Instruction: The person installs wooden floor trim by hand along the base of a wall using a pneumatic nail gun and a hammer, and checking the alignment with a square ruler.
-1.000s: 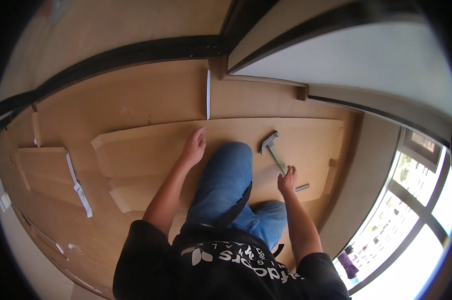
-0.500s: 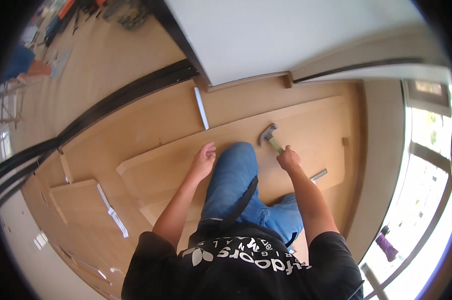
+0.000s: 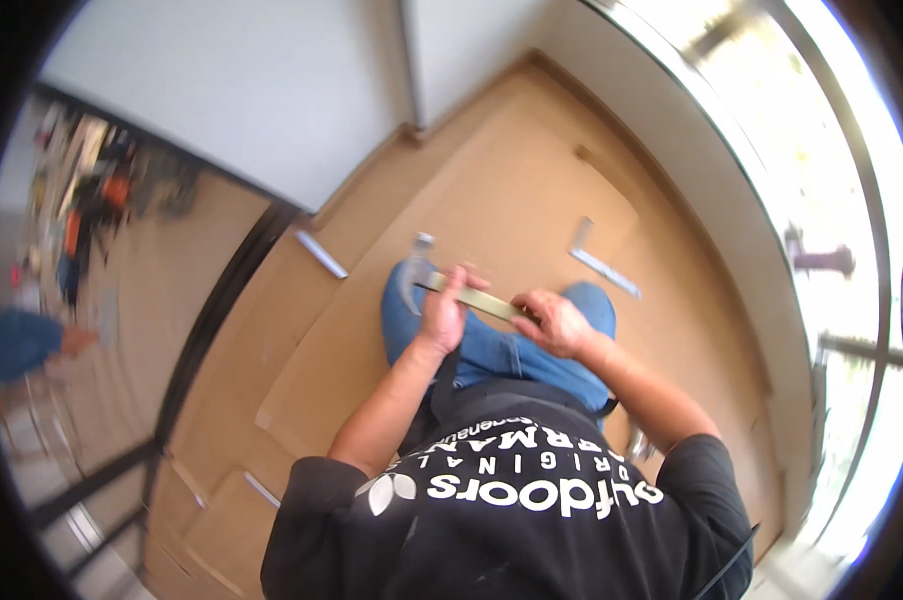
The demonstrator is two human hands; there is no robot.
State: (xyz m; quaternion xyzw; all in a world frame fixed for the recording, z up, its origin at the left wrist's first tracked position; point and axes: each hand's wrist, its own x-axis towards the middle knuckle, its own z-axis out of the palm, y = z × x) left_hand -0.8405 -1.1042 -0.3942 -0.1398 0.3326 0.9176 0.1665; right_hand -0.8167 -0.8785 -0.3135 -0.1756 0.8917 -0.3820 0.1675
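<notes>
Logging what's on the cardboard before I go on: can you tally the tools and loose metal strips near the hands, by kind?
Hammer, held in both hands: 1
Flat metal strips lying on the cardboard: 2
Small metal piece by the right elbow, kind unclear: 1
Total: 4

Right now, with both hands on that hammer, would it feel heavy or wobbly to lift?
The hammer probably feels top-heavy: its metal head sits beyond the left hand, at the far end of a long pale handle. It looks stiff, running straight between the left hand and right hand without sagging. Laid on the cardboard sheet, it would likely stay put rather than roll.
</notes>
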